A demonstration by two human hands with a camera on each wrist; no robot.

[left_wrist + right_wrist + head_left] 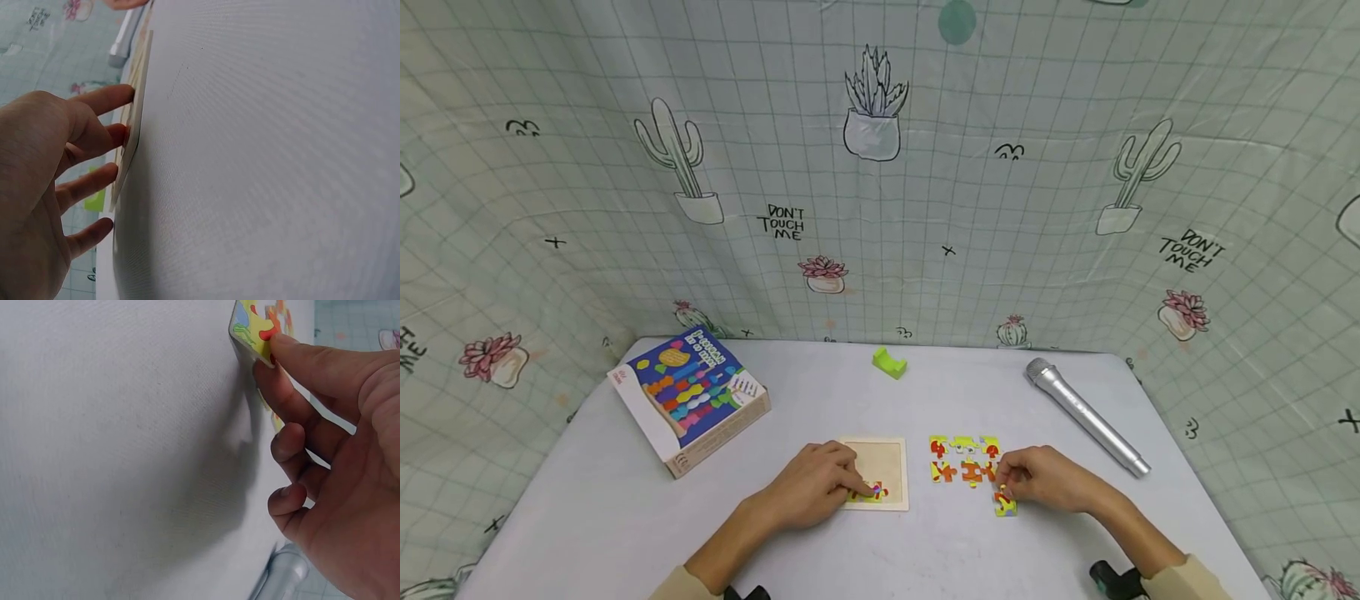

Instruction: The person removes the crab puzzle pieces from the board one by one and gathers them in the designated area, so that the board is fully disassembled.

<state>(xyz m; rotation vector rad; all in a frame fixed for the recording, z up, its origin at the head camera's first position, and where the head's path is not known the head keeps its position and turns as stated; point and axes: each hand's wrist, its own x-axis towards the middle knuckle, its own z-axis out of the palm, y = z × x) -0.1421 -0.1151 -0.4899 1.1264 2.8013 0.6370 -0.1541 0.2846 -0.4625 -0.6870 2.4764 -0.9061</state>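
Note:
A shallow wooden puzzle tray (905, 475) lies flat in the middle of the table. My left hand (816, 487) rests over its left side, its index fingertip on colourful puzzle pieces (878, 492) along the tray's lower edge. In the left wrist view the left hand (34, 169) has its fingers spread at the tray (144, 81). Right of the tray, my right hand (1047, 479) pinches a yellow and red corner puzzle piece (253, 328) between thumb and index finger; the piece is tilted up. Several loose puzzle pieces (972, 472) lie in two rows beside it.
A blue and white game box (692, 392) sits at the back left. A small green plastic block (890, 362) is near the table's far edge. At the right lies a silver microphone (1090, 417). Patterned cloth (880, 208) hangs behind the table (820, 383).

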